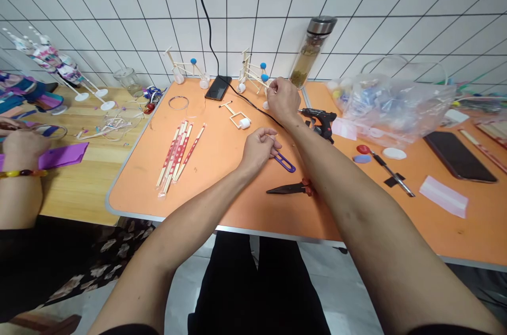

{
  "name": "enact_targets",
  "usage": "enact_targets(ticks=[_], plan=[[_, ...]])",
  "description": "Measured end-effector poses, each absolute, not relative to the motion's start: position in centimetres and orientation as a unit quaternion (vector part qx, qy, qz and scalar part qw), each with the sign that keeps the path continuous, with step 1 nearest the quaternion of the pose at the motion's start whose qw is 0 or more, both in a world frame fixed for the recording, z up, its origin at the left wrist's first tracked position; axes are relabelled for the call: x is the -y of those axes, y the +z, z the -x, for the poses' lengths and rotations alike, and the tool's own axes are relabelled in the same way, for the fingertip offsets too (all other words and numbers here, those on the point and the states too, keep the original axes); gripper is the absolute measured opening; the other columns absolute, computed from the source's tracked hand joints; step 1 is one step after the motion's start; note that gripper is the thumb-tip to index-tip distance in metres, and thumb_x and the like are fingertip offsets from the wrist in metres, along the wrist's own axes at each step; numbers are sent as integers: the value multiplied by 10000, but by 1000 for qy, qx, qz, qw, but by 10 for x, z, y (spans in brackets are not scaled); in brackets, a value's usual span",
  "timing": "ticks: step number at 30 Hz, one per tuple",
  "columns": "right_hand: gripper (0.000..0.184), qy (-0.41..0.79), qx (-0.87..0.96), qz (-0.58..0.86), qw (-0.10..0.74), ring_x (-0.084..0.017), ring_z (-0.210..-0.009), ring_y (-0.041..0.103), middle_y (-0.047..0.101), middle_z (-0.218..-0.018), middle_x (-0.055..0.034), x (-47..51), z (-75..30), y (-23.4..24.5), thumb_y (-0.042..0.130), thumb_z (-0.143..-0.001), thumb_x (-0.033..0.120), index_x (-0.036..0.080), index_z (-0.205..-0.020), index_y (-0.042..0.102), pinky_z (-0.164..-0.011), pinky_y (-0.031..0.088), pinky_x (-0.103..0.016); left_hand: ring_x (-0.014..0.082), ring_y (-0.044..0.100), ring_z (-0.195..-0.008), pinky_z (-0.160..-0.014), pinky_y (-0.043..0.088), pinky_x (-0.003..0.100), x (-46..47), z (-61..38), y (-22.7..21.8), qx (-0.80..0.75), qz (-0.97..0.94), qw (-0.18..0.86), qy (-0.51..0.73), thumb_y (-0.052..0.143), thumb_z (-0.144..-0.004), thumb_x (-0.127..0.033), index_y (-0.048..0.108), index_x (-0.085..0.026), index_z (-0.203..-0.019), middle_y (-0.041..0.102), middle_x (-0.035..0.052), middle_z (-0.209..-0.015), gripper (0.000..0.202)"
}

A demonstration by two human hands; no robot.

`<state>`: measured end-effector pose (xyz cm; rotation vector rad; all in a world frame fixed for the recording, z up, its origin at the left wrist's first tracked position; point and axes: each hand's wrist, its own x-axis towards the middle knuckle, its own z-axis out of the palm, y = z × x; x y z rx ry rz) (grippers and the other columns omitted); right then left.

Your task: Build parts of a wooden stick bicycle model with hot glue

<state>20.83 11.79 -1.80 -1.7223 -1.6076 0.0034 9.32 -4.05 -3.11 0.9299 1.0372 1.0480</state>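
Note:
My left hand point(258, 151) is low over the orange table, its fingers curled together; whatever they may pinch is too small to name. A purple loop-shaped plastic piece point(285, 163) lies right by its fingertips. Farther back, my right hand point(283, 98) has its fingers bent in, and their tips are partly hidden. Beside it stands a small stick model point(249, 72) with blue balls and white wheels. Scissors point(291, 188) with dark blades lie under my right forearm. Left of my hands is a small stick frame with a white roller point(244, 123).
Wrapped chopsticks point(178, 155), a wire coil point(178, 102) and a phone point(218, 87) lie to the left. A black glue gun point(322, 122), a glass bottle point(311, 55) and a plastic bag point(396, 102) stand rightward. A black cable crosses the table. Another person's hand point(26, 145) works at far left.

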Motion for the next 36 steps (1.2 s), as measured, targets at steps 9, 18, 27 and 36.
enact_targets(ticks=[9, 18, 27, 36], plan=[[146, 2, 636, 673, 377, -351, -1143, 700, 803, -1194, -116, -122, -206, -22, 555, -1009, 258, 270, -1035, 698, -971, 557, -502, 66, 600, -514, -563, 476, 185, 40, -94, -33, -450, -414, 644, 459, 538, -1089, -82, 643, -191, -1051, 704, -46, -707, 156], [134, -11, 638, 667, 384, -340, -1108, 687, 806, -1173, -112, -128, -206, -25, 570, -996, 295, 285, -1038, 697, -927, 566, -483, 70, 604, -534, -591, 489, 192, 42, -93, -31, -453, -415, 643, 457, 541, -1085, -89, 646, -194, -1060, 705, -43, -721, 150], [124, 0, 634, 679, 369, -349, -1144, 703, 806, -1187, -112, -128, -203, -17, 593, -1014, 268, 274, -1054, 710, -970, 561, -506, 70, 599, -537, -591, 476, 193, 42, -93, -32, -454, -414, 643, 457, 553, -1081, -105, 649, -195, -1070, 706, -44, -729, 132], [116, -2, 639, 672, 375, -356, -1147, 685, 796, -1188, -117, -131, -202, -18, 605, -1043, 321, 291, -1078, 712, -976, 558, -520, 71, 600, -532, -585, 467, 199, 43, -94, -31, -451, -412, 647, 457, 540, -1082, -89, 639, -194, -1053, 698, -49, -708, 148]])
